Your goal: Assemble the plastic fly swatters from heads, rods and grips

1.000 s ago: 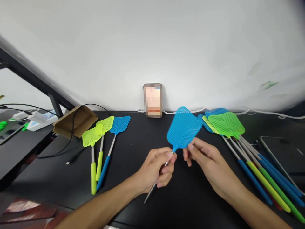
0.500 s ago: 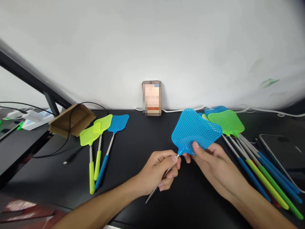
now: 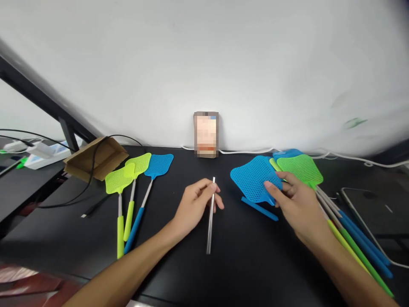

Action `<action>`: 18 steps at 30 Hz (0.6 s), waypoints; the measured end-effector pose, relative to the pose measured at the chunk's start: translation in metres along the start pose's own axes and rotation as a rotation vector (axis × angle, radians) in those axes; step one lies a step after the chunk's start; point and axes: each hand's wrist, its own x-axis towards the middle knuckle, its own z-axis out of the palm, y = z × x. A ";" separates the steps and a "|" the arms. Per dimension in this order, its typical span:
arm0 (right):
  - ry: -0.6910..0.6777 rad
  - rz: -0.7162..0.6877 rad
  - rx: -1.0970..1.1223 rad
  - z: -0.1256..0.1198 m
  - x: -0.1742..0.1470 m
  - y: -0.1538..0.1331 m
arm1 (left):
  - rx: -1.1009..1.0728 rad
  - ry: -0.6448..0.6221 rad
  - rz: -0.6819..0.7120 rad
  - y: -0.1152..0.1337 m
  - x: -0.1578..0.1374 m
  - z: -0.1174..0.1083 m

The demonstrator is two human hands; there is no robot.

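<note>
My left hand (image 3: 198, 200) is closed in a pinch on a thin silver metal rod (image 3: 210, 226), which points down toward the table's front. My right hand (image 3: 294, 204) grips a blue fly swatter head (image 3: 254, 177) near its neck, thumb on the mesh. The head is apart from the rod. Just below the head, a loose blue handle sleeve (image 3: 260, 209) lies on the black table. Behind my right hand is a pile of whole fly swatters, with a green fly swatter (image 3: 300, 168) on top; my forearm hides some of their handles.
Two yellow-green fly swatters (image 3: 119, 181) and a blue fly swatter (image 3: 159, 165) lie at the left. Behind them sits an open cardboard box (image 3: 96, 160) with a black cable across it. A pixelated upright object (image 3: 206, 134) leans on the wall; a phone-like device (image 3: 367, 213) lies far right.
The blue swatter head has come off the metal rod. My right hand has moved right with the head, my left hand slightly left with the rod. The loose blue handle sleeve now shows.
</note>
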 end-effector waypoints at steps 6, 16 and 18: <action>0.064 -0.219 -0.486 -0.001 0.010 0.012 | 0.493 0.059 0.135 0.001 0.007 -0.014; -0.104 -0.558 -0.916 0.008 -0.013 0.001 | 1.239 0.169 0.232 -0.009 0.010 -0.021; -0.183 -0.545 -0.959 0.012 -0.021 0.000 | 1.260 0.162 0.229 -0.008 0.010 -0.021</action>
